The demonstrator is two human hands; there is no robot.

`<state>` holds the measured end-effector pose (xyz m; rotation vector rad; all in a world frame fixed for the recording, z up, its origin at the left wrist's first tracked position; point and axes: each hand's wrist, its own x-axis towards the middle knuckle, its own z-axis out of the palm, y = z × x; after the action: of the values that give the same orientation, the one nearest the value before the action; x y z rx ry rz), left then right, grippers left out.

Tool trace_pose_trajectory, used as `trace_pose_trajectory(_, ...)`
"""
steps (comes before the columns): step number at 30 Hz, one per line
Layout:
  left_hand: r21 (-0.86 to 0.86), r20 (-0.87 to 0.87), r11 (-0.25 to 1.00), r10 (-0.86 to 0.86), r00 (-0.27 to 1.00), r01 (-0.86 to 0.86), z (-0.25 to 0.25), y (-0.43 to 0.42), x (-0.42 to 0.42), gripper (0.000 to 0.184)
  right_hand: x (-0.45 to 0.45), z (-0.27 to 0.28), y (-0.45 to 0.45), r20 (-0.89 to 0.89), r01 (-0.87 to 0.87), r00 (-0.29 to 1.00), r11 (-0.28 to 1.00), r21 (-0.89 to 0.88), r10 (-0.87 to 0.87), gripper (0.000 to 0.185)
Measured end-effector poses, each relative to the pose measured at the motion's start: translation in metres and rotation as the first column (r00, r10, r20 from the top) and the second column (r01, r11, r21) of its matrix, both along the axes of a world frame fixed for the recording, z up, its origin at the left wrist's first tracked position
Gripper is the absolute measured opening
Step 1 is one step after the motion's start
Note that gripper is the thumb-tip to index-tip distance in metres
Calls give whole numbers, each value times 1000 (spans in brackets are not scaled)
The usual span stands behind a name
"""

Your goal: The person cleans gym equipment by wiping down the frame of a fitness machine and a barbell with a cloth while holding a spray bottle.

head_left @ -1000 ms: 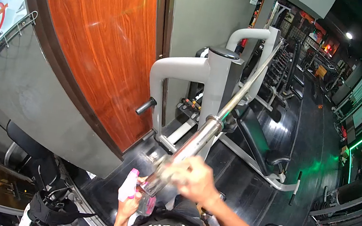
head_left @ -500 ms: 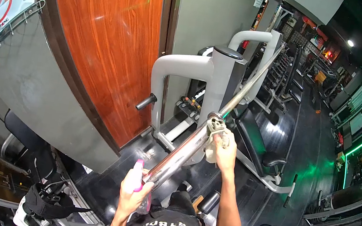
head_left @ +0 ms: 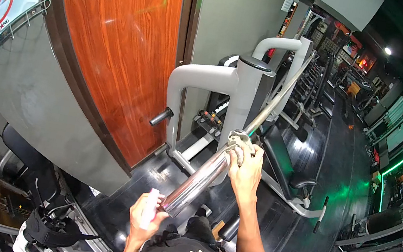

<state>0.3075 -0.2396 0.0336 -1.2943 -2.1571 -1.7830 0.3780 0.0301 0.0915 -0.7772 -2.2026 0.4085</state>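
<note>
A steel barbell point(head_left: 197, 182) runs diagonally away from me, its thick sleeve end nearest my body. My right hand point(head_left: 245, 176) is closed on a pale, crumpled cloth point(head_left: 237, 141), pressed against the bar around the collar at the sleeve's inner end. Low on the left, my left hand point(head_left: 138, 217) grips a spray bottle point(head_left: 150, 207) beside the sleeve's near end. Its white head points upward, while most of the body is hidden by the hand. The left fingertips are at the sleeve end; whether they touch it I cannot tell.
A grey rack upright point(head_left: 245, 96) stands beside the bar, with a black padded bench point(head_left: 281, 152) to its right. A wooden door point(head_left: 114, 43) is at the left. A black belt point(head_left: 51, 229) hangs on equipment at the lower left. Dumbbell racks line the back.
My right hand has turned further over the bar with the cloth, its fingers now bent across the top. The spray bottle has turned in my left hand, so its pink trigger no longer shows.
</note>
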Motion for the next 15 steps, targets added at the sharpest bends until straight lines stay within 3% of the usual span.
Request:
trace_pose_trajectory(1,1,2,1000,-2,1000,2,-6,0,1,47,2,4,-10,52,49,998,995,-88,-45,34)
trace_pose_trajectory(3,234,409,971,-62,910,-39,-17,1,6,49,7,8,-31,51,-6,999,988,-153,14,26)
trace_pose_trajectory(5,215,385,976,-65,921,-21,-22,-3,4,47,16,7,-58,16,-305,952,952,-34,305,14)
trace_pose_trajectory(7,313,526,948,-117,842,-64,-33,-5,0,44,25,12,-86,149,-550,828,834,37,540,31)
trace_pose_trajectory(10,343,528,937,-137,838,-63,-31,-7,-5,43,28,12,-74,119,-684,722,729,-22,681,35)
trace_pose_trajectory(11,371,528,926,-155,835,-63,-29,-8,-7,42,26,11,-50,140,-655,753,752,72,643,26)
trace_pose_trajectory(12,361,507,931,-152,848,-50,-28,-9,-9,40,20,9,-33,107,-530,845,847,40,524,27)
trace_pose_trajectory(13,357,511,933,-148,847,-53,-26,-11,-10,40,12,4,-1,36,-468,883,868,165,469,24)
trace_pose_trajectory(14,342,497,939,-156,854,-28,-23,-11,-10,39,9,6,17,-29,-315,947,944,95,319,17)
trace_pose_trajectory(15,328,483,945,-164,860,-4,-20,-12,-10,38,3,7,24,-110,-101,991,972,-212,79,14)
